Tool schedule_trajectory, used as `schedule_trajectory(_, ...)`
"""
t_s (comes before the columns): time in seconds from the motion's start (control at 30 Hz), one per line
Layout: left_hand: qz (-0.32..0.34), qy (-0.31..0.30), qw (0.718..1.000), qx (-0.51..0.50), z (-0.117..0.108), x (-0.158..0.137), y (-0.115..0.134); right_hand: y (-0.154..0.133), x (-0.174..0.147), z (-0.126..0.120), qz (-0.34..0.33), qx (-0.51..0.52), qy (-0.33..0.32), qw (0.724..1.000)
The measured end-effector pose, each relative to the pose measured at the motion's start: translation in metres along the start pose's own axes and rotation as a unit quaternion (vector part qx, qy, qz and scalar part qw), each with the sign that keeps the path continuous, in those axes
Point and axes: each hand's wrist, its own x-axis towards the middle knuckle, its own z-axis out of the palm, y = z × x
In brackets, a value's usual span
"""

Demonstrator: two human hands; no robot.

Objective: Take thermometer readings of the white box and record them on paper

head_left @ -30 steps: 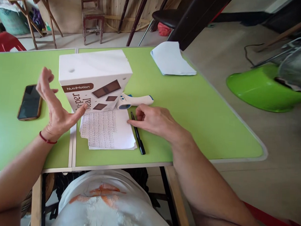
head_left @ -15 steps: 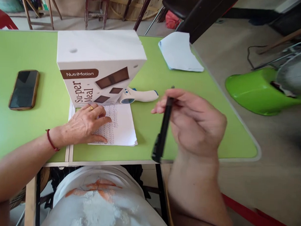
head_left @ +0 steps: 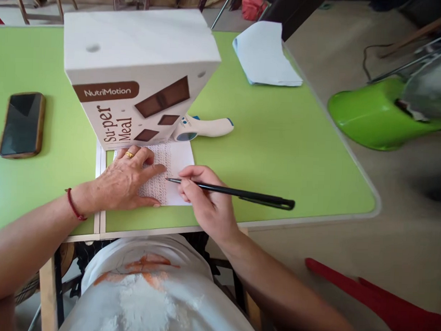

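A black pen [head_left: 241, 191] is pinched in my right hand [head_left: 212, 201], its tip down at the paper beside my left thumb. The sheet of paper [head_left: 182, 159] is white and carries dense rows of handwriting on its left part. My left hand [head_left: 129, 177], with a ring and a red wrist cord, lies on the written side, fingers spread and holding nothing. Right behind it stands a tall white carton [head_left: 138, 42] marked NutriMotion, which hides the paper's far edge. A white infrared thermometer [head_left: 210, 127] lies partly behind the carton.
On the green table [head_left: 279, 148], a phone [head_left: 22, 125] lies at the left and folded white papers [head_left: 266, 56] at the far right corner. A bright green plastic stool [head_left: 370, 115] is on the floor to the right.
My right hand has come down and left to the paper, turning the pen so its tip points left onto the sheet. My left hand stays on the paper. The view has shifted slightly.
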Motion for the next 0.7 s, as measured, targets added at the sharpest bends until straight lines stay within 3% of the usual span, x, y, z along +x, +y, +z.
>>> schedule_trajectory(0.1,0.0,-0.002,1.0,-0.008,-0.001,0.0003,0.0003,0.0001,-0.003,-0.0108,-0.043,-0.076,0.019,0.996)
schedule_trajectory(0.3,0.01,-0.011,0.999,-0.028,-0.004,-0.0009,-0.0028,0.0052,-0.0024,-0.008,-0.067,-0.116,0.066,0.989)
schedule_trajectory(0.7,0.035,0.014,0.998,-0.055,-0.0013,-0.0023,-0.0091,0.0048,0.0006,-0.007,-0.148,-0.171,0.04,0.973)
